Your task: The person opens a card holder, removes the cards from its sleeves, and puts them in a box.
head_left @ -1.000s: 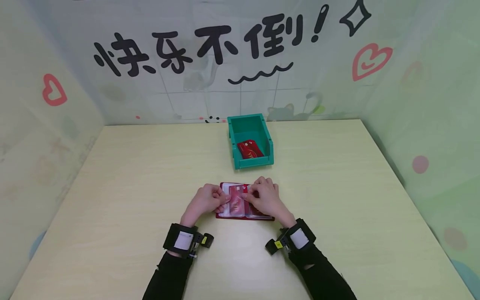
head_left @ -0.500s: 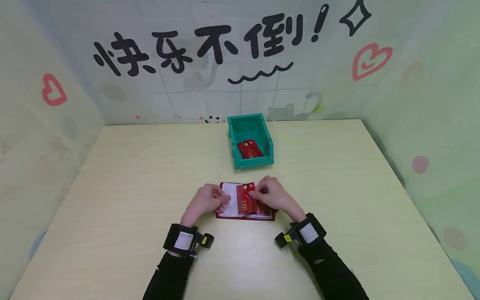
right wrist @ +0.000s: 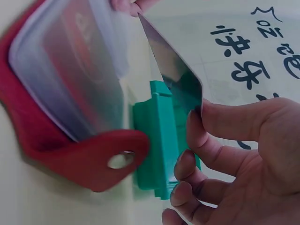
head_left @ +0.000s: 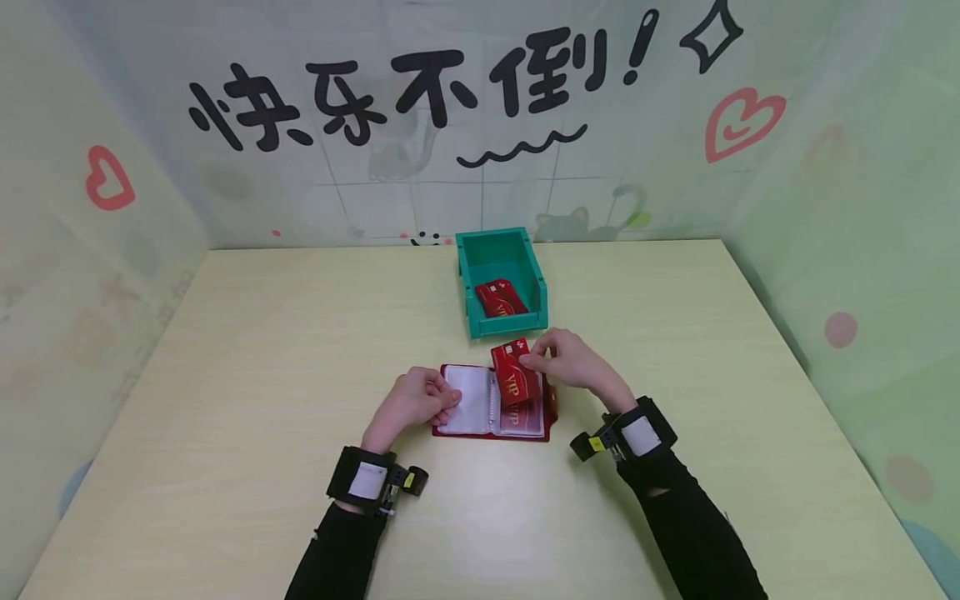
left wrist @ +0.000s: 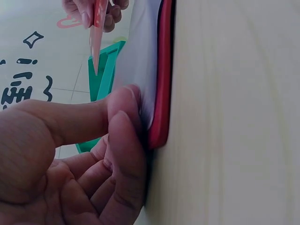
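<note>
A red card holder [head_left: 489,434] lies spread on the table, its clear plastic pages showing. My left hand [head_left: 418,397] is at its left side, thumb and index finger pinching the edge of a clear sleeve [left wrist: 140,61]. Between thumb and fingers my right hand [head_left: 572,360] holds a red VIP card [head_left: 513,375], raised and tilted above the holder's right half. Another red card shows through the right-hand sleeve [right wrist: 79,61]. In the right wrist view the holder's strap [right wrist: 89,161] with a metal snap sticks out near the right hand.
Behind the holder stands a green bin [head_left: 501,250] with red cards [head_left: 501,298] inside. The pale wooden table [head_left: 300,333] ends at a printed back wall and side walls.
The red card has come out of the left-hand sleeve. My right hand has carried it up and to the right, while the left hand has stayed at the holder's left edge.
</note>
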The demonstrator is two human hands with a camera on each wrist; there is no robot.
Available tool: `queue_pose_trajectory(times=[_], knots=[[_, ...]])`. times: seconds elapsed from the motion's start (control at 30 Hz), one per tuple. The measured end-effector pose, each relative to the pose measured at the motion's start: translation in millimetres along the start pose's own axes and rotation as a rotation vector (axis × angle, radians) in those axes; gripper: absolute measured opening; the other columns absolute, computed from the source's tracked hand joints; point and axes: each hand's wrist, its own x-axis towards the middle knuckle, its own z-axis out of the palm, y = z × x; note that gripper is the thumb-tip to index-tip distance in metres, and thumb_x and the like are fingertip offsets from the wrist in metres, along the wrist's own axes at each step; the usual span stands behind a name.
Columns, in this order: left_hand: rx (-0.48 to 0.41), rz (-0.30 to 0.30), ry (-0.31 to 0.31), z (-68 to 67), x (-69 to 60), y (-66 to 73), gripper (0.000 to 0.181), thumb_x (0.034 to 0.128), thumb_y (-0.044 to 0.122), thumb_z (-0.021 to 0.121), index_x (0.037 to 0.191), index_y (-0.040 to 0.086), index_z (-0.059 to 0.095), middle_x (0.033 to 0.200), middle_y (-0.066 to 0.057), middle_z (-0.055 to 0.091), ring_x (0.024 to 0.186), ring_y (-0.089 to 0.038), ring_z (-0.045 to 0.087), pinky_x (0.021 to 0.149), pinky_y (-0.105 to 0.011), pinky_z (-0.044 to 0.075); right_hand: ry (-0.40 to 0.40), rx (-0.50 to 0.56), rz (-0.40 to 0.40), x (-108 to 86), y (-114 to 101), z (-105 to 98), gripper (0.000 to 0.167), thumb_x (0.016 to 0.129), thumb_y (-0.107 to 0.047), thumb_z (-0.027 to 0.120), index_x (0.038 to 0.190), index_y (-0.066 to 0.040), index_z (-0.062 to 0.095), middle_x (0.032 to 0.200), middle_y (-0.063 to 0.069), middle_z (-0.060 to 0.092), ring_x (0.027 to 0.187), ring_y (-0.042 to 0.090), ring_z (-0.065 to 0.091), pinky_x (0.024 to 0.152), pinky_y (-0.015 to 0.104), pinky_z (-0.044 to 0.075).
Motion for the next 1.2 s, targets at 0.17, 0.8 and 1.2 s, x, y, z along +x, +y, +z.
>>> queue_pose_trajectory(times=[0.17,0.8,1.2], knots=[[-0.009,0.008,0.005,-0.7,-0.1,-0.1,0.018,0.0937,0.017,0.072,0.087,0.002,0.064,0.069,-0.008,0.068,0.059,-0.014,0.064,0.059,-0.025,0.057,0.094,-0.051,-0.033,11.6,-14.0,-15.6,0.025,0.098,-0.024,0.066,0.085,-0.003,0.066,0.087,0.011,0.057,0.082,0.020,0.050,0.062,0.025,0.041],[-0.015,-0.006,0.000,1.9,-4.4,1.5,0.019,0.0934,0.018,0.072,0.087,0.002,0.065,0.068,-0.008,0.067,0.057,-0.014,0.064,0.059,-0.024,0.057,0.362,-0.469,0.068,88.1,-44.2,-26.3,0.043,0.101,-0.037,0.058,0.074,-0.005,0.063,0.111,0.020,0.056,0.119,0.039,0.040,0.106,0.057,0.029],[-0.022,-0.001,0.006,2.8,-2.4,0.3,0.018,0.0933,0.017,0.072,0.086,0.002,0.064,0.067,-0.007,0.066,0.056,-0.013,0.064,0.058,-0.025,0.057,0.327,-0.746,0.116,110.4,-43.5,-8.8,0.033,0.102,-0.035,0.057,0.104,-0.007,0.073,0.136,0.024,0.046,0.136,0.042,0.029,0.118,0.059,0.021]])
